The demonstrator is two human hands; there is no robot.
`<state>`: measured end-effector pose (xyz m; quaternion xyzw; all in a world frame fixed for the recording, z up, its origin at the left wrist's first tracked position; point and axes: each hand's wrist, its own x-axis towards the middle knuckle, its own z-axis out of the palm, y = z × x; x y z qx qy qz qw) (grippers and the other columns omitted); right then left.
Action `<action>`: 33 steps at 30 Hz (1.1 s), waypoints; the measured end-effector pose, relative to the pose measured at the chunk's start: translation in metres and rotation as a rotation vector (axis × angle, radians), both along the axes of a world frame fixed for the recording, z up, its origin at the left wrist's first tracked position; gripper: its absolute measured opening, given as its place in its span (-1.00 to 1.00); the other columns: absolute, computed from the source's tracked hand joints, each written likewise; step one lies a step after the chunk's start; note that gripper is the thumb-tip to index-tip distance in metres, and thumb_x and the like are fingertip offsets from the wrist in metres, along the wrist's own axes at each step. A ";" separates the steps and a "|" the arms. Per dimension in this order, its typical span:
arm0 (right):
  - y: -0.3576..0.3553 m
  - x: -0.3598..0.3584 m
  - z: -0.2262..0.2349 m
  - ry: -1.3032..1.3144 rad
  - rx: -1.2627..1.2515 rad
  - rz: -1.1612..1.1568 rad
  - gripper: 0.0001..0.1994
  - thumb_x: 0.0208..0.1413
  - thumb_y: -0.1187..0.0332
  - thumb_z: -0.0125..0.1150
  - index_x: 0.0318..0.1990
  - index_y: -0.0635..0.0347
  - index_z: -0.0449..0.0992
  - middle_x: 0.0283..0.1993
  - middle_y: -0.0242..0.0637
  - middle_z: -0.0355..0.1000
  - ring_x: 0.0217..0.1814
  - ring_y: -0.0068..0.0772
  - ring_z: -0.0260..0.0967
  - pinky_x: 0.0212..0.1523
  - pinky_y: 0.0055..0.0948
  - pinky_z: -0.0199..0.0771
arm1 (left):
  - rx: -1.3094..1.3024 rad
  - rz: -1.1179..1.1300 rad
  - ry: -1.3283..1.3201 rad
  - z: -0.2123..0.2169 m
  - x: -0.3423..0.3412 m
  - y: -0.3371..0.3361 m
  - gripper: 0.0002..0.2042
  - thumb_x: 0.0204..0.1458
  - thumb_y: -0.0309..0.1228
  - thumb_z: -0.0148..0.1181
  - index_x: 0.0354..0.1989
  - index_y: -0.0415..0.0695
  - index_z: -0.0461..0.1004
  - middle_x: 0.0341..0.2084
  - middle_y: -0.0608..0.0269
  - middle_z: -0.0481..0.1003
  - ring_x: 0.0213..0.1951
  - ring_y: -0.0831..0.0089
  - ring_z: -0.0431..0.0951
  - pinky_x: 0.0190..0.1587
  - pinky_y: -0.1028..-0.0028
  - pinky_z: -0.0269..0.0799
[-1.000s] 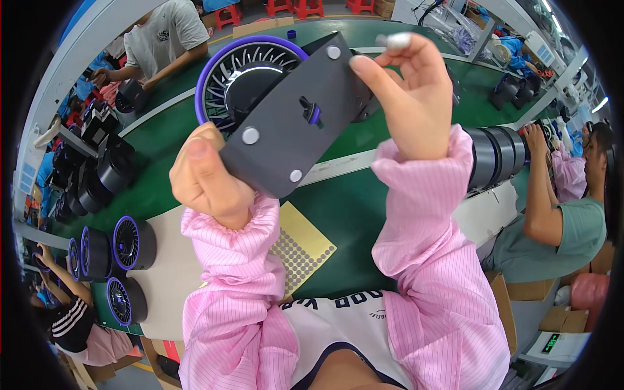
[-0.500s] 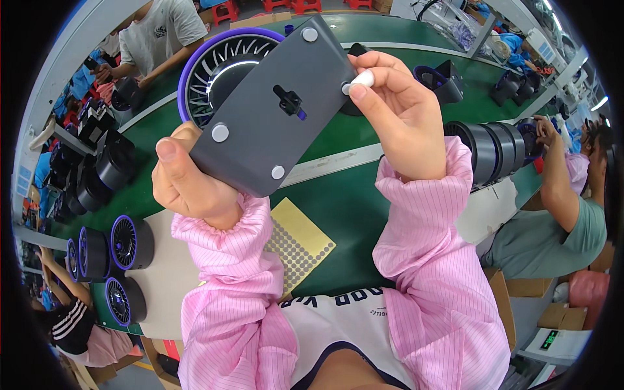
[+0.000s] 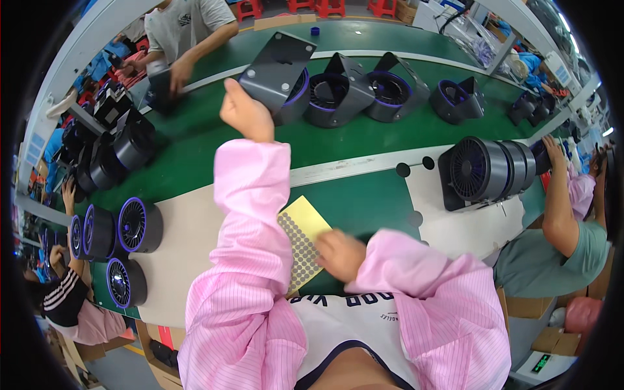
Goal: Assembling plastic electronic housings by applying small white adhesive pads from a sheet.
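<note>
My left hand (image 3: 250, 114) reaches far out, closed on the corner of a dark grey desk fan (image 3: 276, 75). The fan's flat base plate faces up, with pale round pads at its corners; a purple-edged fan ring shows beneath. My right hand (image 3: 341, 255), smeared by motion, is over the right edge of a yellow sheet (image 3: 304, 211) dotted with rows of small grey round stickers. Whether its fingers hold anything cannot be made out. The sheet lies on the green table close to my body, partly behind my left sleeve.
More bracketed fans (image 3: 335, 91) line the green belt to the right. Purple-rimmed fan heads (image 3: 133, 224) stand at the left beside a beige mat (image 3: 175, 260); stacked fan heads (image 3: 481, 169) lie at the right. A co-worker's hand (image 3: 182, 75) is across the belt, another co-worker (image 3: 546, 240) at the right.
My left hand has carried the fan away from me to the far belt. My right hand has left the plate's corner pad and come down to the sticker sheet.
</note>
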<state>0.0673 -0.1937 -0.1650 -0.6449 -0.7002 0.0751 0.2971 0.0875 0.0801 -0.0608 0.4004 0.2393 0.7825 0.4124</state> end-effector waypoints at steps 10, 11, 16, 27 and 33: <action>-0.025 -0.012 -0.014 -0.161 0.176 -0.025 -0.79 -0.26 0.44 0.07 -0.36 0.25 0.41 -0.32 -0.24 0.31 -0.22 -0.27 0.29 -0.31 -0.41 0.38 | -0.209 0.126 0.387 -0.069 0.047 0.027 -0.61 0.10 -0.24 -0.12 -0.56 -0.35 0.42 -0.62 -0.07 0.45 -0.57 0.13 0.43 -0.40 0.27 0.34; -0.026 -0.011 -0.013 -0.174 0.171 -0.028 -0.79 -0.26 0.44 0.07 -0.36 0.24 0.41 -0.32 -0.24 0.31 -0.22 -0.26 0.29 -0.31 -0.41 0.38 | -0.099 0.162 0.281 -0.074 0.042 0.040 -0.67 0.07 -0.28 -0.09 -0.53 -0.32 0.42 -0.56 0.00 0.44 -0.49 0.18 0.42 -0.33 0.34 0.32; -0.026 -0.008 -0.010 -0.188 0.136 -0.038 -0.82 -0.24 0.43 0.05 -0.38 0.21 0.41 -0.35 -0.26 0.29 -0.24 -0.28 0.29 -0.30 -0.41 0.37 | -0.024 0.974 0.531 -0.068 -0.020 0.125 -0.55 -0.20 -0.50 0.11 -0.07 -0.33 0.18 -0.09 -0.13 0.20 0.02 -0.01 0.18 0.05 0.15 0.12; -0.032 0.008 -0.011 -0.185 0.148 0.033 -0.80 -0.26 0.41 0.02 -0.38 0.22 0.39 -0.34 -0.26 0.32 -0.25 -0.29 0.30 -0.31 -0.42 0.36 | -0.090 0.565 0.937 -0.079 -0.125 0.206 -0.51 0.07 -0.05 -0.16 -0.44 -0.31 0.46 -0.49 -0.15 0.45 -0.40 -0.08 0.43 -0.32 0.20 0.32; -0.023 0.013 -0.015 -0.168 0.152 0.135 -0.86 -0.24 0.41 0.01 -0.43 0.18 0.36 -0.40 -0.29 0.27 -0.27 -0.30 0.26 -0.26 -0.40 0.32 | -0.063 0.502 0.575 -0.004 -0.084 0.098 -0.57 0.09 -0.17 -0.11 -0.49 -0.38 0.44 -0.73 0.04 0.41 -0.69 0.36 0.32 -0.53 0.38 0.22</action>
